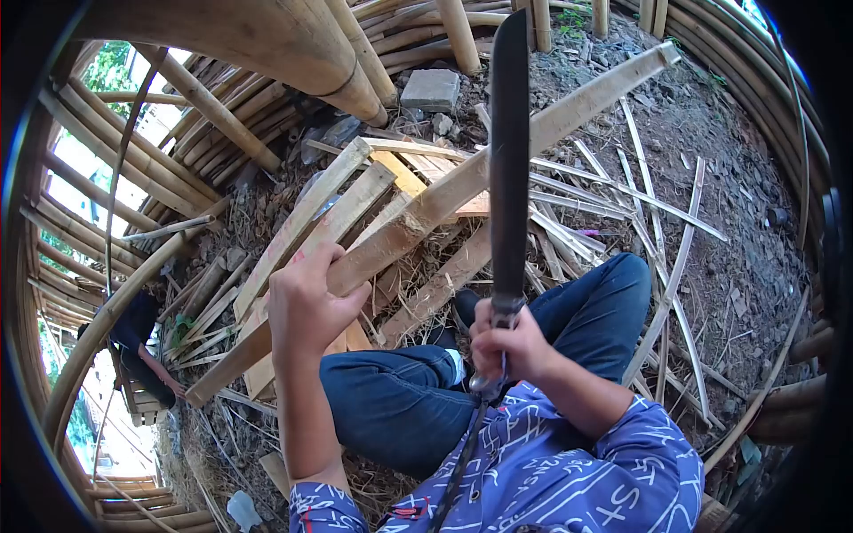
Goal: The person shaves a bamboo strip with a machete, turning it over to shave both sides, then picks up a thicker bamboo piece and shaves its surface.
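Observation:
A long wooden plank [453, 188] lies slantwise in front of me, from the lower left to the upper right. My left hand [313, 300] is wrapped over the plank's near part, thumb on the side toward me. In my right hand [508, 345] is the handle of a large knife [509, 160], held upright with its long dark blade pointing up and away. From my view the blade crosses in front of the plank; whether they touch I cannot tell. Shorter boards [306, 226] and wood shavings lie beneath the plank.
Thin bamboo strips [684, 240] are scattered on the ground at the right. A grey block [430, 90] sits beyond the boards. Bamboo poles [458, 35] and stacked bamboo surround the spot. Another person [138, 333] is at the far left. My crossed legs [391, 400] are below the plank.

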A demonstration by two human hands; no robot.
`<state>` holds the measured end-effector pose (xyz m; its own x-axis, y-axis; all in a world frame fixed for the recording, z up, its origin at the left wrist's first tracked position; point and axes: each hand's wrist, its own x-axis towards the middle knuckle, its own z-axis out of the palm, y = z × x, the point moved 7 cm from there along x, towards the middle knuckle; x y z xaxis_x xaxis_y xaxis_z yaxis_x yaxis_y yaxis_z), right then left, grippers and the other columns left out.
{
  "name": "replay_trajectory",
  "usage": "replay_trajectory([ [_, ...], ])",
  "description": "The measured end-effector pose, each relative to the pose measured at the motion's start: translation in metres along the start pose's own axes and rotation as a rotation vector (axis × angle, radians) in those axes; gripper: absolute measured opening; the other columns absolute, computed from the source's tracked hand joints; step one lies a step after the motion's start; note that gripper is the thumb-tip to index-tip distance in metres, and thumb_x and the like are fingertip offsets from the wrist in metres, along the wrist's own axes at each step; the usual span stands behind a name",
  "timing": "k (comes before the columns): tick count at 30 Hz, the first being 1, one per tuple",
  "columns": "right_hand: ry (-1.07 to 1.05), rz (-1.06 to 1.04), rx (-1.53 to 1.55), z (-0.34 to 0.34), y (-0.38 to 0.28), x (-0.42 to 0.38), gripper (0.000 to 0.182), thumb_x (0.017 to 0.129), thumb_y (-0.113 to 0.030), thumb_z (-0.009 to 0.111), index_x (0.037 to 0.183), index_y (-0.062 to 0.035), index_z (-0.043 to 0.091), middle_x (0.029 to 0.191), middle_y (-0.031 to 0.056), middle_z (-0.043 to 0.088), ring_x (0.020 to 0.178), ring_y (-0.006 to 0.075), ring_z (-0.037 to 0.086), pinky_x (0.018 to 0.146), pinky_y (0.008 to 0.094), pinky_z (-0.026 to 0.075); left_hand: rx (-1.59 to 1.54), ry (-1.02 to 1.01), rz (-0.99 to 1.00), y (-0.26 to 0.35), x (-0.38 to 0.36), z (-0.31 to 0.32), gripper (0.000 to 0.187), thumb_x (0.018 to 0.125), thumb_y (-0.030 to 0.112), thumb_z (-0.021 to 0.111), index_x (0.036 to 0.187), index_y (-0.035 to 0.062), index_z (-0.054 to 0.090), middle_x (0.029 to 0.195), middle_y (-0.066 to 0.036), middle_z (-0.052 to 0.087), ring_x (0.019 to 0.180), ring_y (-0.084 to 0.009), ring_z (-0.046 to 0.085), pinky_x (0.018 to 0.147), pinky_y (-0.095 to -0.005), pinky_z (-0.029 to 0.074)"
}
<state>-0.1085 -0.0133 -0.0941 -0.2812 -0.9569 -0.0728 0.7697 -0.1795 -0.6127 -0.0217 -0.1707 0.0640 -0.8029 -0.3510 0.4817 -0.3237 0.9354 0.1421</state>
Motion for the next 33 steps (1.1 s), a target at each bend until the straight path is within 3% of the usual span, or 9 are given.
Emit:
replay_trajectory([
  [5,0.071,-0.103,0.087,0.000,-0.013,0.008,0.022,0.077,0.001,0.058,0.066,-0.0057,0.039,0.049,0.0063,0.041,0.036,0.0174,0.045,0.038,0.0321,0.041,-0.069,-0.024,0.021,0.008,-0.002,0.000,0.037,0.056,0.015,0.082,0.084,0.0085,0.059,0.067,-0.011,0.062,0.061,-0.0305,0.063,0.057,-0.0389,0.049],
  [9,-0.044,0.080,0.086,0.005,0.023,-0.003,0.021,0.075,0.003,0.061,0.067,-0.0041,0.043,0.051,0.0088,0.050,0.038,0.0175,0.052,0.038,0.0307,0.045,0.005,-0.075,-0.011,0.006,0.001,0.007,0.034,0.055,0.008,0.079,0.082,0.0038,0.058,0.072,-0.015,0.061,0.067,-0.0338,0.062,0.059,-0.0381,0.048],
  [11,0.055,0.036,-0.051,-0.009,0.005,-0.002,0.019,0.077,0.003,0.060,0.069,-0.0035,0.044,0.049,0.0076,0.048,0.035,0.0177,0.050,0.035,0.0304,0.041,0.051,-0.039,0.008,0.005,0.002,0.005,0.034,0.055,0.009,0.079,0.082,0.0043,0.058,0.070,-0.014,0.061,0.064,-0.0334,0.061,0.058,-0.0382,0.048],
  [15,-0.011,-0.029,0.153,-0.005,-0.011,0.007,0.016,0.078,0.003,0.058,0.070,-0.0034,0.045,0.051,0.0089,0.052,0.039,0.0180,0.053,0.037,0.0296,0.042,0.016,-0.060,-0.002,0.012,0.000,0.004,0.037,0.056,0.012,0.080,0.084,0.0061,0.058,0.070,-0.013,0.062,0.065,-0.0316,0.063,0.058,-0.0383,0.048],
  [17,0.019,0.076,0.074,0.016,0.010,0.001,0.022,0.076,0.006,0.057,0.066,-0.0044,0.040,0.050,0.0078,0.045,0.038,0.0174,0.049,0.036,0.0309,0.040,-0.024,-0.097,-0.045,0.012,0.000,0.008,0.035,0.054,0.008,0.079,0.082,0.0040,0.059,0.073,-0.014,0.062,0.069,-0.0330,0.062,0.061,-0.0374,0.048],
  [21,-0.056,0.123,-0.186,0.015,0.014,-0.004,0.015,0.079,0.001,0.063,0.078,-0.0015,0.048,0.053,0.0082,0.054,0.040,0.0170,0.056,0.037,0.0291,0.044,0.012,-0.063,-0.008,0.003,-0.001,0.003,0.037,0.055,0.011,0.080,0.084,0.0060,0.058,0.070,-0.013,0.062,0.065,-0.0316,0.062,0.058,-0.0380,0.048],
  [25,-0.059,-0.017,0.154,0.010,-0.009,0.008,0.016,0.079,0.004,0.059,0.074,-0.0033,0.045,0.052,0.0072,0.052,0.041,0.0172,0.056,0.040,0.0290,0.045,-0.087,0.025,0.036,0.008,-0.004,-0.004,0.037,0.056,0.013,0.082,0.085,0.0081,0.059,0.066,-0.011,0.062,0.061,-0.0306,0.062,0.055,-0.0391,0.048],
  [29,-0.085,0.092,-0.065,0.022,0.034,-0.003,0.019,0.078,0.004,0.061,0.074,-0.0039,0.044,0.053,0.0075,0.053,0.041,0.0178,0.056,0.039,0.0293,0.045,0.002,-0.029,0.033,0.011,-0.002,-0.001,0.036,0.056,0.013,0.081,0.084,0.0083,0.060,0.067,-0.012,0.062,0.060,-0.0304,0.062,0.056,-0.0389,0.048],
  [33,0.086,0.077,-0.154,0.015,-0.004,0.001,0.022,0.076,0.007,0.059,0.067,-0.0039,0.042,0.049,0.0069,0.046,0.037,0.0184,0.052,0.034,0.0302,0.039,-0.005,0.001,-0.050,-0.012,-0.011,0.000,0.035,0.056,0.012,0.081,0.083,0.0064,0.059,0.066,-0.012,0.061,0.062,-0.0310,0.062,0.057,-0.0369,0.048],
])
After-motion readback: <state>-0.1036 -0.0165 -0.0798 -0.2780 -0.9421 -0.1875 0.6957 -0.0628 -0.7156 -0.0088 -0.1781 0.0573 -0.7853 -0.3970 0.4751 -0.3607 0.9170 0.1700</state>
